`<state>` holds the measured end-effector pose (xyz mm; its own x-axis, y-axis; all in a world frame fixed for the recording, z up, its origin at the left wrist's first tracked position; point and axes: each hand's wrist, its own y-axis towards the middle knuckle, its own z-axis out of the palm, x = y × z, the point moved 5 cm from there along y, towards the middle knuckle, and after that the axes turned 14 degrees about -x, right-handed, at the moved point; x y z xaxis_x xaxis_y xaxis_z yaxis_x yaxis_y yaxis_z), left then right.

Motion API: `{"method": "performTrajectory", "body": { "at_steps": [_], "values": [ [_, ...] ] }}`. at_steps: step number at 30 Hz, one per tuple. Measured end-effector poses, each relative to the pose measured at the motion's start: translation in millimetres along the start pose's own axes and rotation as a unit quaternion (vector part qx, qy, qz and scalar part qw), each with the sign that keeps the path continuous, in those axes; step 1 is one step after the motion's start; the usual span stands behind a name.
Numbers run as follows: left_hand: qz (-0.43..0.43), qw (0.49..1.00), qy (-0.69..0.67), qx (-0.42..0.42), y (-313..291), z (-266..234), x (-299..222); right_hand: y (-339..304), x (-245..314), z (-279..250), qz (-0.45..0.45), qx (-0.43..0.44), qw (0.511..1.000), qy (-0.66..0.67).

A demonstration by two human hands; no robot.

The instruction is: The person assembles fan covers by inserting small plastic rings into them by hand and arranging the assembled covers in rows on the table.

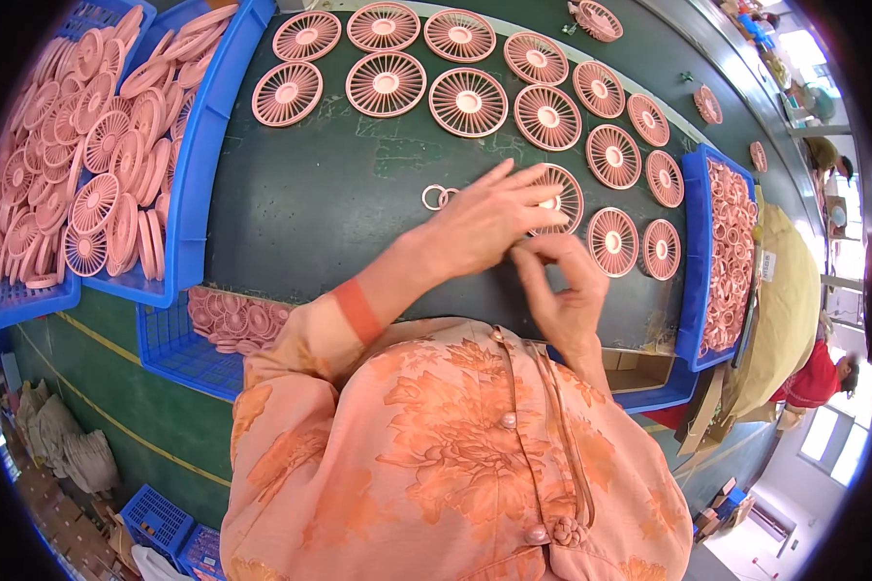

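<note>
My left hand (484, 221) reaches across the dark green worktop with its fingers stretched and spread. Its fingertips rest on or just over a pink spoked disc (574, 200), partly covering it. Close beside it, my right hand (564, 290) is closed, thumb and forefinger pinched near the left hand's underside; whatever they hold, if anything, is hidden. Two small pale rings (434, 198) lie to the left of my left hand. More pink spoked discs (468, 102) lie flat in curved rows along the far side and right of the worktop (300, 213).
Blue crates (196, 194) heaped with spoked discs stand at the left, and another crate (155, 353) sits lower there. A blue crate (693, 252) of small pink rings stands at the right edge. Beyond the table runs a green belt (639, 58) carrying several pink pieces. People are in the background.
</note>
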<state>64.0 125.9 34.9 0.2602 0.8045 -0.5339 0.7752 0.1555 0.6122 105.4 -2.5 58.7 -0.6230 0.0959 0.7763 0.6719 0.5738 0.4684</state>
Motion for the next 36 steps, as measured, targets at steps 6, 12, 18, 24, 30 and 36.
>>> {"method": "performTrajectory", "body": {
  "at_steps": [6, 12, 18, 24, 30, 36],
  "values": [
    [-0.117, 0.989, -0.013, -0.09, -24.8, -104.9, 12.6, 1.8, 1.5, 33.8, 0.01, 0.136, 0.99, -0.029],
    [-0.234, 0.899, 0.206, -0.306, -91.1, -211.3, 16.8, 1.0, -6.6, 43.6, -0.009, 0.158, 0.987, -0.023],
    [-0.236, 0.818, 0.406, -0.331, -117.4, -284.3, 8.4, 4.7, -10.0, 42.0, 0.148, 0.137, 0.976, 0.086],
    [-0.265, 0.752, 0.554, -0.24, -126.0, -333.7, 56.9, -3.6, -13.8, 39.0, 0.335, 0.106, 0.909, 0.225],
    [-0.314, 0.719, 0.614, -0.082, -139.3, -357.4, 128.9, -3.3, -0.7, 39.7, 0.396, 0.144, 0.88, 0.218],
    [-0.367, 0.778, 0.385, -0.335, -141.8, -362.3, 79.2, 1.1, 0.9, 49.1, 0.376, 0.146, 0.856, 0.322]
  ]
}}
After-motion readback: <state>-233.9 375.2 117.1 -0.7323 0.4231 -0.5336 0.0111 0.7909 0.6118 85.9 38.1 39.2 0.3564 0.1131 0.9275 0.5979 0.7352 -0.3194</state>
